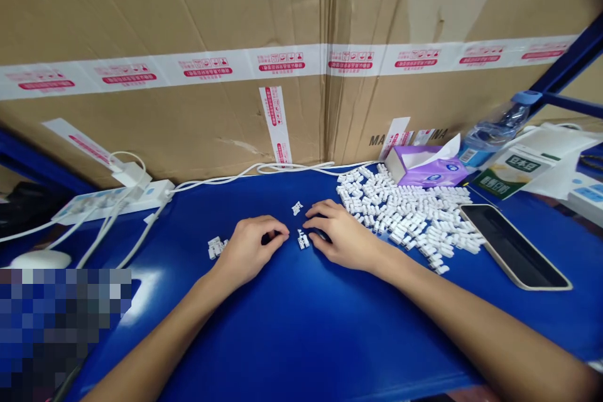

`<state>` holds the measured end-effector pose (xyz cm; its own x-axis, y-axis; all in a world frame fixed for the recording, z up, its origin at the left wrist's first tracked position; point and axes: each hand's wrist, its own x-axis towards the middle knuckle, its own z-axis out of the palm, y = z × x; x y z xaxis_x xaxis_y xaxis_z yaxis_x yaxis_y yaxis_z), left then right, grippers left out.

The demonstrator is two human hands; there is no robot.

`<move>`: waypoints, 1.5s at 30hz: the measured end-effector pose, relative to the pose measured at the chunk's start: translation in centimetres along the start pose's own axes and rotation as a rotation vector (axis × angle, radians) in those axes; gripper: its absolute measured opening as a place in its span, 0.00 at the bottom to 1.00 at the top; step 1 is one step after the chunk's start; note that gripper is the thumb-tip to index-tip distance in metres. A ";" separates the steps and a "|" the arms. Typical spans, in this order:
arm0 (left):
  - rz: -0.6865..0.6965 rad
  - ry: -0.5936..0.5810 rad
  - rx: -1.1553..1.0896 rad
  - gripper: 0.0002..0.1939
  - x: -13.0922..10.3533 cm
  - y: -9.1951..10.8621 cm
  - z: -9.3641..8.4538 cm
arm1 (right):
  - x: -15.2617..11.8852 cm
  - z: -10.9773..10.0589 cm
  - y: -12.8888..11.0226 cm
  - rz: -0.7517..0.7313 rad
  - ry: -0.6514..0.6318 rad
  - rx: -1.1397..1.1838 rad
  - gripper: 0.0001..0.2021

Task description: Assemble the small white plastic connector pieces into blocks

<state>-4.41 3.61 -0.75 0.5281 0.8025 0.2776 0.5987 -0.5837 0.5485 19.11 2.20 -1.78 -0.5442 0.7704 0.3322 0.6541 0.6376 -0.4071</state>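
Observation:
My left hand (254, 245) rests on the blue table with thumb and index fingertips pinched together; whatever may be between them is too small to make out. Just left of it, partly covered by the hand, lies a small group of white pieces (215, 247). My right hand (336, 232) has its fingers apart and curved over the table, holding nothing visible. Between the hands, close to the right fingertips, sits a small white piece (303, 240). Another small white piece (296, 208) lies a little farther back. A large pile of white pieces (405, 210) spreads behind and right of my right hand.
A phone (522, 251) lies at the right. Behind the pile stand a purple tissue pack (426, 166), a plastic bottle (499, 122) and a green-white packet (511, 169). A power strip (141, 196) with cables is at the left. Cardboard (211, 119) walls the back.

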 end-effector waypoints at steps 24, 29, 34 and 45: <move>0.021 -0.033 0.028 0.10 -0.1 0.3 0.2 | -0.1 -0.8 -0.7 -0.025 -0.029 0.107 0.13; 0.074 -0.025 0.018 0.10 -0.1 0.1 0.1 | 0.0 -0.6 -0.8 -0.026 -0.025 0.117 0.10; 0.112 -0.038 -0.002 0.12 -0.3 0.4 0.3 | 0.0 -0.6 -0.8 -0.024 -0.025 0.104 0.09; 0.077 -0.039 -0.079 0.09 -0.3 1.0 0.3 | 0.0 -0.5 -1.0 -0.026 -0.029 0.123 0.10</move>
<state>-3.83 2.71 -0.50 0.5942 0.7497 0.2913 0.5074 -0.6304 0.5874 18.70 1.53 -0.94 -0.5760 0.7521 0.3201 0.5714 0.6506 -0.5003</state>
